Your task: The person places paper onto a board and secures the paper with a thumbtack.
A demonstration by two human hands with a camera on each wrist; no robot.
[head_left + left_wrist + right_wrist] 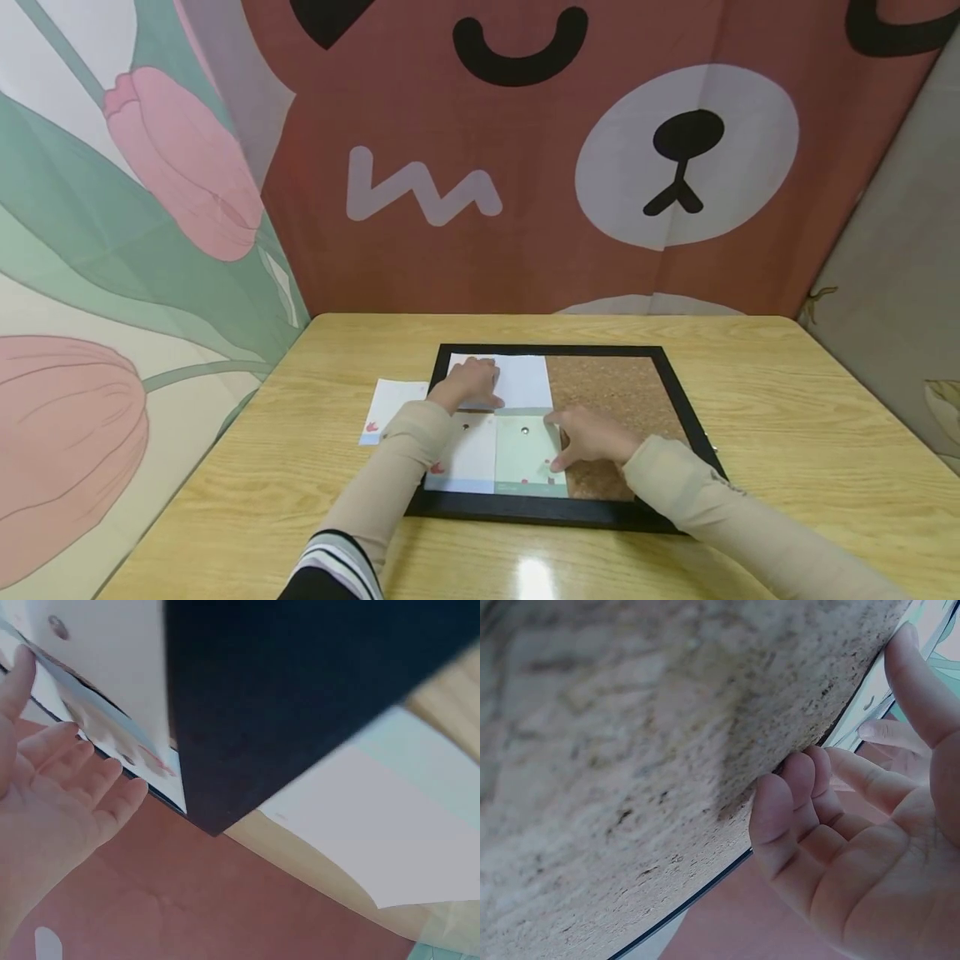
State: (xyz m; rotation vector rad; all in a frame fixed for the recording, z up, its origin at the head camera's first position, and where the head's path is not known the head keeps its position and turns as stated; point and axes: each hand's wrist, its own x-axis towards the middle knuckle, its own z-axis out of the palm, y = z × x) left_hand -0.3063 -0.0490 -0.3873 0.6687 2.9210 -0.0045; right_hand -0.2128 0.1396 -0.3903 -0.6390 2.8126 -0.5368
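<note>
A black-framed cork board (615, 392) lies on the table, with paper sheets over its left half. My left hand (472, 382) rests on the upper white sheet (522, 379). Its fingers look extended in the left wrist view, lying along the paper. At the right edge of a pale green sheet (525, 458), my right hand (596, 437) touches the paper with thumb and index finger spread apart. Its other fingers rest loosely bent on the cork in the right wrist view. Round pins show on the green sheet and on the white sheet (468, 458) left of it.
Another white sheet (390, 408) with a blue lower edge lies on the wooden table (780, 400), left of the frame. Small shiny bits sit just beyond the frame's right side. A printed cloth (525, 258) hangs behind the table.
</note>
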